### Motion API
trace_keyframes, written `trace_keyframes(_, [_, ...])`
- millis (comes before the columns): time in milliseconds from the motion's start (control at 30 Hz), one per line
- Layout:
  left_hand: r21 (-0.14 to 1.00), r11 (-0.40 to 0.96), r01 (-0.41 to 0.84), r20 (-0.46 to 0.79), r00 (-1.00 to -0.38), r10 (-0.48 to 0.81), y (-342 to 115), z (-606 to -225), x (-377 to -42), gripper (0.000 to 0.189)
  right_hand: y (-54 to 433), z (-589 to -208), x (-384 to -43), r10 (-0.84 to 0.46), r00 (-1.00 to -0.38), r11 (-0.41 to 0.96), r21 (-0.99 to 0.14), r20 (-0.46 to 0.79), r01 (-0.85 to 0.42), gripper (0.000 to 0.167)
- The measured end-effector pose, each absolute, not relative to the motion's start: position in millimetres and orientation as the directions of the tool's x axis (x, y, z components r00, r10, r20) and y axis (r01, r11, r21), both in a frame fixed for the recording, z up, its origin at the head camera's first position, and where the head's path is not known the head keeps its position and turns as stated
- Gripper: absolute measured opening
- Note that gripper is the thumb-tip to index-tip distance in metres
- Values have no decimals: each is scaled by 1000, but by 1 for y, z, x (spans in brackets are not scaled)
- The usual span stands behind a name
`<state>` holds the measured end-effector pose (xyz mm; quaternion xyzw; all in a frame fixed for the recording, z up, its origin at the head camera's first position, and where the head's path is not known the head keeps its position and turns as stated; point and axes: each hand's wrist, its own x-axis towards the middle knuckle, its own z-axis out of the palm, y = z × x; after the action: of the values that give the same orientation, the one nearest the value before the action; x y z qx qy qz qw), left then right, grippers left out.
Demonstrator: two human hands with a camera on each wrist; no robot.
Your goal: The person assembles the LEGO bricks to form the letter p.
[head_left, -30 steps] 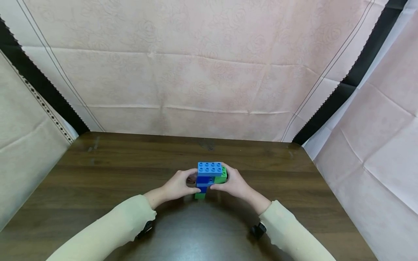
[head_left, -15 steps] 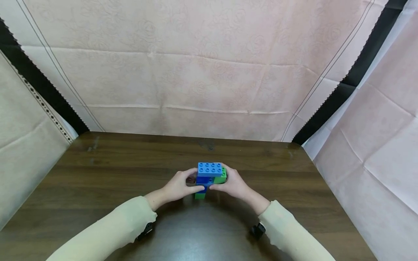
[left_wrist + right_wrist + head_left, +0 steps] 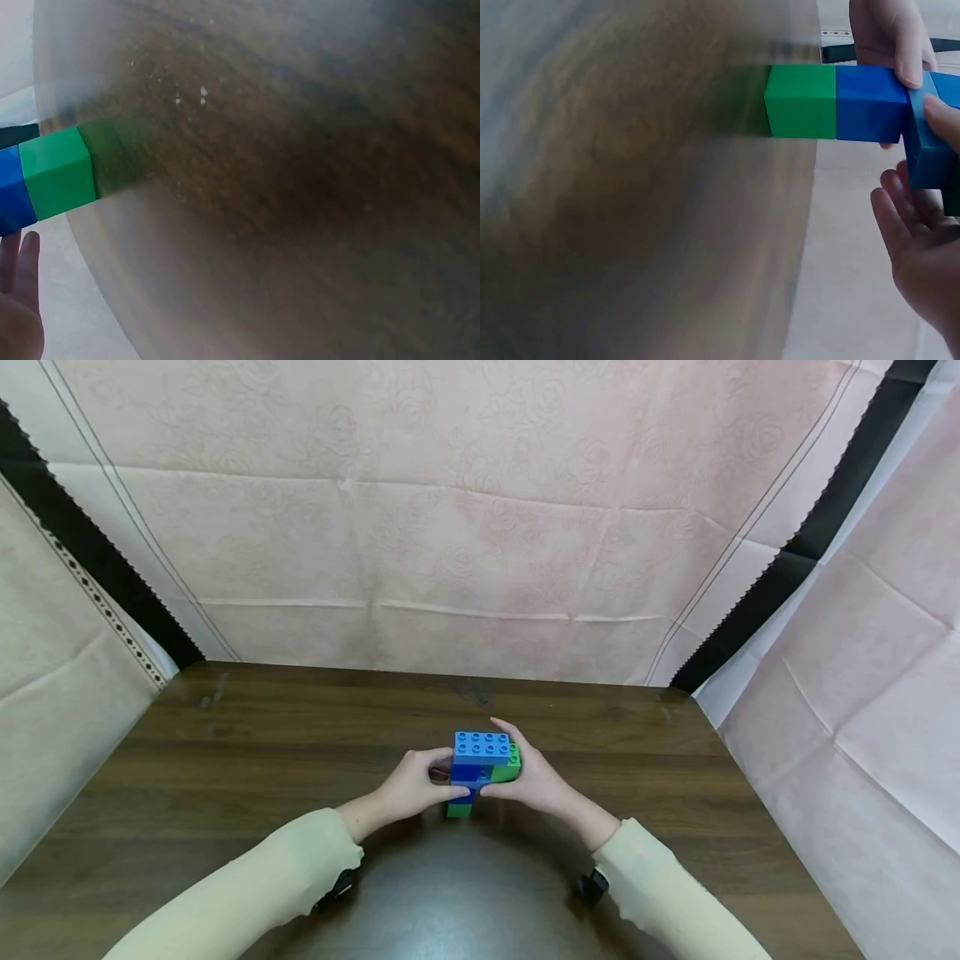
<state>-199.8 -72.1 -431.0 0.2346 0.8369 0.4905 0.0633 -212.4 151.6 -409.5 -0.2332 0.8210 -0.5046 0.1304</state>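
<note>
A stack of blue and green toy building bricks (image 3: 482, 748) stands upright on the table, a studded light-blue brick on top and a green brick (image 3: 460, 810) at its foot. From the left side my left hand (image 3: 408, 787) grips it, thumb across the front of the blue part. My right hand (image 3: 536, 783) holds the right side, beside an overhanging green brick (image 3: 506, 768). Its thumb lies on a blue brick (image 3: 926, 154) in the right wrist view, and its index finger points up behind the top brick. The far sides of both grips are partly hidden.
The dark wooden table (image 3: 300, 727) has rounded far corners. A pale patterned cloth (image 3: 450, 543) hangs behind it, with black bands running down at either side. Small white specks (image 3: 203, 91) show on the tabletop in the left wrist view.
My left thumb has slid a little right across the stack's front. My right index finger has lifted away from behind the top brick. The stack stays in place.
</note>
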Motion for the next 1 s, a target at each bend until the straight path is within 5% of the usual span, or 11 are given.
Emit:
trace_keyframes(200, [852, 418, 315, 108, -887, 449, -71, -431, -201, 53, 147, -417, -213, -487, -873, 306, -928, 38, -211, 81])
trace_keyframes(1000, [846, 413, 338, 113, -869, 482, -72, -431, -200, 54, 149, -416, -211, -469, -881, 346, -907, 55, -241, 79])
